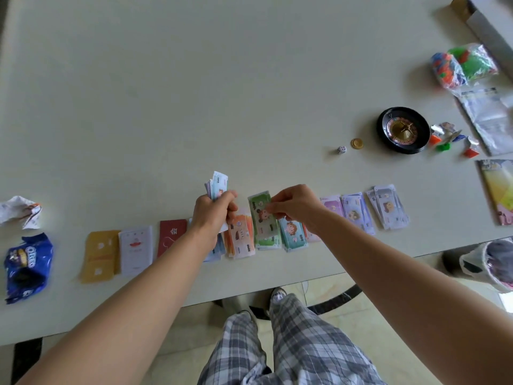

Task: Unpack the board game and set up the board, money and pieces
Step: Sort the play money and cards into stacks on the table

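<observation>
Money piles [294,235] line the table's [194,93] near edge.

Green bill [261,215] pinched upright above green stack [267,240]; sorted money row along table edge.

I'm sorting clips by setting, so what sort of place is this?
Probably a home, likely a dining room: a big pale table stands on a polished tile floor, an opened Oreo packet lies beside the game's play money, and the person wears plaid lounge trousers.
</observation>
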